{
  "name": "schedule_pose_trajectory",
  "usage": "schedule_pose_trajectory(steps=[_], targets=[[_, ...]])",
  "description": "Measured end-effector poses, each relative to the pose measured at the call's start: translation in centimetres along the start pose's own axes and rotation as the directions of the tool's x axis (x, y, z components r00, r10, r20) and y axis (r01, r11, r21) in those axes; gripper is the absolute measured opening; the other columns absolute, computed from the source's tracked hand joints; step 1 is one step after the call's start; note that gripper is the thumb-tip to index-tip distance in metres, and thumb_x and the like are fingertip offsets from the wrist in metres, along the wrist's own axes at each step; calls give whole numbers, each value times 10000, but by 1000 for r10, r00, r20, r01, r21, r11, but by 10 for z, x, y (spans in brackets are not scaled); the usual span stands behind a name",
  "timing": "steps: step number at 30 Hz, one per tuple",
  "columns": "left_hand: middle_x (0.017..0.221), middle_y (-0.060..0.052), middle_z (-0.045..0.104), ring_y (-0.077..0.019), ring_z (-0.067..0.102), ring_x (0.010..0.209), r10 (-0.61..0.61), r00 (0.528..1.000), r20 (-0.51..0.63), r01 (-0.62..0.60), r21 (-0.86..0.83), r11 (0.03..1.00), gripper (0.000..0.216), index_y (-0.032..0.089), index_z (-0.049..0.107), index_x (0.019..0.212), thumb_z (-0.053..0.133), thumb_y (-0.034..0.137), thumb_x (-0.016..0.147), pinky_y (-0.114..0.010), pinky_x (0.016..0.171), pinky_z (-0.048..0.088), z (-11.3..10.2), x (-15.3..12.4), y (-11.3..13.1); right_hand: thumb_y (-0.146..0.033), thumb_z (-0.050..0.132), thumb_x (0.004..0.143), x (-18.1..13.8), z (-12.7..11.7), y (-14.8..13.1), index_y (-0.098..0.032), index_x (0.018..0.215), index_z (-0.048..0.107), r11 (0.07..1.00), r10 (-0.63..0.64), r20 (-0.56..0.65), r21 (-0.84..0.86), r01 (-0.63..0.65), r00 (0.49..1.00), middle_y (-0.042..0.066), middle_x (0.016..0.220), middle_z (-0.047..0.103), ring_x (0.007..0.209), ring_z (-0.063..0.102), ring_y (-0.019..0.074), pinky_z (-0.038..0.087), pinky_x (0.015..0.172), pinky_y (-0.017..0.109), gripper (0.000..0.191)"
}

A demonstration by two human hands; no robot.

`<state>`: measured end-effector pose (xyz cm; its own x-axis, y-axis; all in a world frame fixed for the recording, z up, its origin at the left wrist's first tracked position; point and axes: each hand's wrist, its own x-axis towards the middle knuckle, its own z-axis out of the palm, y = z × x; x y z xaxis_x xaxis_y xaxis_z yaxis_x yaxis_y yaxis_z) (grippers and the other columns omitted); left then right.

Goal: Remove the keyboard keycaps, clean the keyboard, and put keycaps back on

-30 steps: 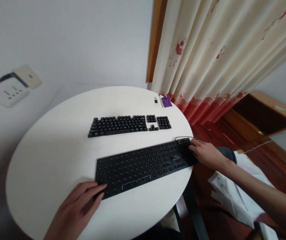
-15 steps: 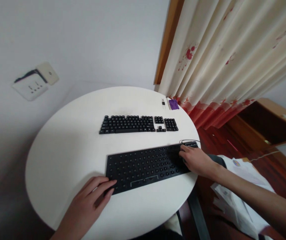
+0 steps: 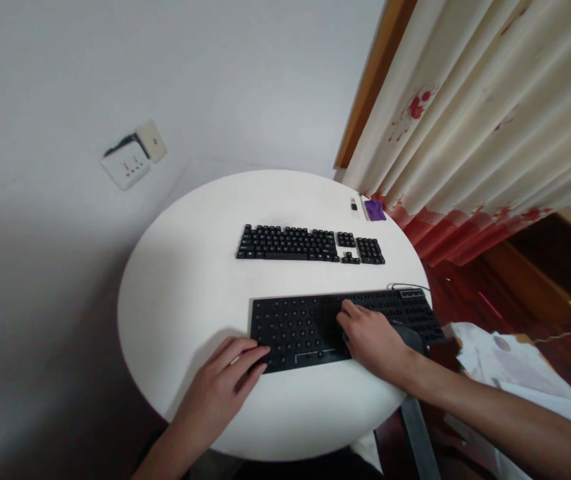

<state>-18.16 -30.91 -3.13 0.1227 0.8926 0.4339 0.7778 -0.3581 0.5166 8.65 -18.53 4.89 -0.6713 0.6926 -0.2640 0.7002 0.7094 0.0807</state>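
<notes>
A black keyboard base (image 3: 305, 320) without keycaps lies near the front of a round white table (image 3: 190, 300), its cable running off the right end. My left hand (image 3: 220, 390) rests with spread fingers on the base's left front corner. My right hand (image 3: 372, 337) lies flat on the middle of the base, fingers stretched toward its upper rows. Behind the base, the black keycaps (image 3: 310, 243) sit on the table laid out in keyboard order.
A small purple item (image 3: 375, 210) and a tiny black piece (image 3: 354, 205) lie at the table's far right edge by the cream and red curtain (image 3: 465, 133). A wall socket (image 3: 130, 160) sits on the left. Papers (image 3: 505, 360) lie on the floor at the right.
My right hand has slid left from the base's right end to its middle. My left hand stays on the left corner. My view has swung left, so everything sits further right in the picture.
</notes>
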Motion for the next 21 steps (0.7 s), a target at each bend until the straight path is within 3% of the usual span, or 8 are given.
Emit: schedule_pose_trajectory(steps=[12, 21], targets=[[894, -32, 658, -168, 641, 827, -145, 989, -17, 140, -168, 976, 28, 206, 644, 876, 668, 196, 866, -277, 740, 544, -5, -2, 8, -98, 516, 848, 44, -16, -87, -154, 974, 623, 991, -70, -50, 109, 75, 996, 135, 1065, 611, 894, 638, 245, 514, 706, 329, 175], [738, 25, 514, -123, 517, 657, -326, 945, -8, 316, -230, 920, 295, 195, 435, 664, 704, 130, 768, -234, 587, 400, -5, -10, 4, -161, 529, 882, 64, -22, -126, -158, 957, 636, 948, -242, -135, 178, 264, 961, 93, 1035, 600, 896, 618, 223, 517, 732, 322, 130]])
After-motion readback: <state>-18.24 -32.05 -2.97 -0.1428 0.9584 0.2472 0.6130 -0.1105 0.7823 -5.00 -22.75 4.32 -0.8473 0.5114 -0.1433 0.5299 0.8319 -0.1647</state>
